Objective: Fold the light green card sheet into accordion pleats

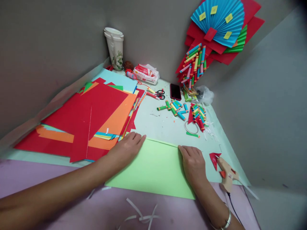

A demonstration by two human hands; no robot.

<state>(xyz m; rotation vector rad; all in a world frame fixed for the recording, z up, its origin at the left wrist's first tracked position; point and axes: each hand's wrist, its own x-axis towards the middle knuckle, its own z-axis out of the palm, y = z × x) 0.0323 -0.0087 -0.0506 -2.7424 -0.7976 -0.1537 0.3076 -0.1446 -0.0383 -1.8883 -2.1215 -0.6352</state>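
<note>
A light green sheet of paper (155, 169) lies in front of me, with a narrow fold along its far edge. My left hand (128, 147) is closed at the far left part of that edge, fingers pressed together on the fold. At the far right corner my right hand (194, 163) pinches the same folded strip between thumb and fingers. Between the two hands the strip runs nearly straight. The palms and undersides of the fingers are hidden.
Stacked coloured paper (103, 105) covers the left side. A glue gun (226, 172) lies at the right edge, its cord trailing down. Farther back are scissors (160, 94), a phone (175, 92), several paper rolls (177, 108), a cup (116, 49) and a fan decoration (220, 22).
</note>
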